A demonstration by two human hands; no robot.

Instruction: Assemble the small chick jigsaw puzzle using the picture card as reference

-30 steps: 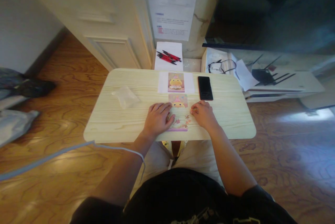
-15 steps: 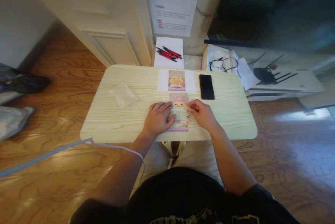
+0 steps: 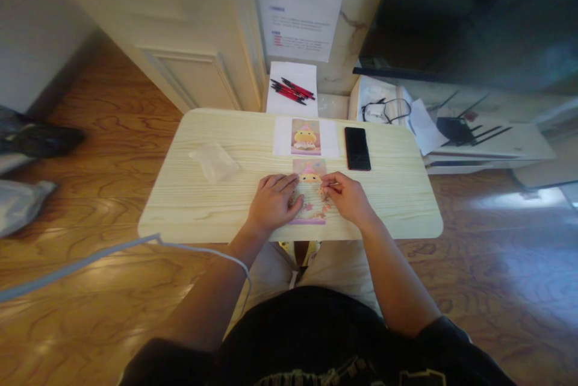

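Observation:
A small picture sheet (image 3: 310, 193) with a yellow cartoon figure lies near the front of the pale wooden table (image 3: 388, 205). My left hand (image 3: 273, 202) rests flat on the sheet's left part, fingers stretched out. My right hand (image 3: 347, 196) sits at the sheet's right edge with thumb and fingers pinched together over the picture; a thin light stick seems to be in the pinch, too small to name. A second sheet (image 3: 306, 136) with the same yellow figure lies further back on white paper.
A black phone (image 3: 357, 148) lies right of the far sheet. A crumpled clear plastic bag (image 3: 214, 160) is on the table's left. Red and black pens (image 3: 291, 90) lie on paper behind the table. A low white shelf (image 3: 497, 145) with cables stands at right.
My right hand has shifted left onto the picture and closed into a pinch. My left hand has stayed in place. The view has tilted slightly.

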